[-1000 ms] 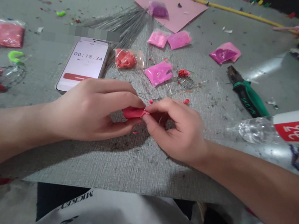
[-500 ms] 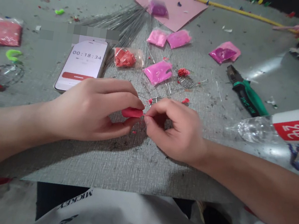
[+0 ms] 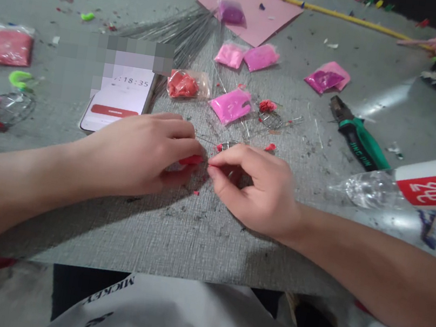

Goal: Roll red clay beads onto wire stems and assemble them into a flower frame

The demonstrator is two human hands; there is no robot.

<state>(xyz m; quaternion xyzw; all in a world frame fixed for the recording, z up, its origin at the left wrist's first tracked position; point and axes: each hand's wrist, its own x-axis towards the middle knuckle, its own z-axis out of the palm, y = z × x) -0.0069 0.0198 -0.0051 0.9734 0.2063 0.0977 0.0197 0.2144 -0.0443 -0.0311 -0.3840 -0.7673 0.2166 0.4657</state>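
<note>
My left hand [image 3: 150,150] is closed round a red lump of modelling clay [image 3: 190,160], most of it hidden by the fingers. Just to its right, my right hand [image 3: 258,186] pinches thumb and forefinger together; a tiny bit of red shows at the tips, too small to name for sure. A narrow gap separates the two hands. Behind the right fingers lies a thin wire piece [image 3: 226,145] with red bits on it. A red crumb [image 3: 196,193] rests on the grey table [image 3: 189,246] below the hands.
A phone [image 3: 119,99] with a running timer lies behind my left hand. Bags of pink clay [image 3: 230,106] and red clay [image 3: 183,85], a wire bundle [image 3: 188,30] and a coiled wire piece [image 3: 270,118] lie beyond. Pliers [image 3: 359,134] and a bottle [image 3: 416,179] are at right.
My left hand has drawn slightly left, away from the right fingertips, taking the red clay with it. The thin red link between the hands has parted. My right hand has barely moved.
</note>
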